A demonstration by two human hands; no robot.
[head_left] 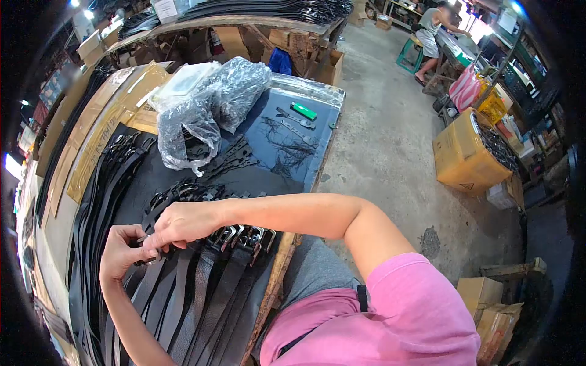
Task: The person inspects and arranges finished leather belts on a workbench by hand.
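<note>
My left hand (122, 251) pinches a metal belt buckle (154, 258) at the end of a black strap. Coming across from the right, my right hand (180, 223) is closed at the same buckle, its fingertips meeting those of the left. My fingers hide much of the buckle. Just right of the hands lie several black belts (201, 280) with silver buckles (231, 236), their straps running toward the table's front edge. More black straps (91, 244) hang in a thick bundle on the left. Black perforated strips (229, 160) are heaped beyond my hands.
Clear plastic bags (213, 104) sit at the back of the table. A green lighter (303, 110), a metal tool (297, 131) and dark thread scraps (290, 152) lie at the far right corner. A carton (464, 152) stands across the aisle, and a person (433, 30) works farther off.
</note>
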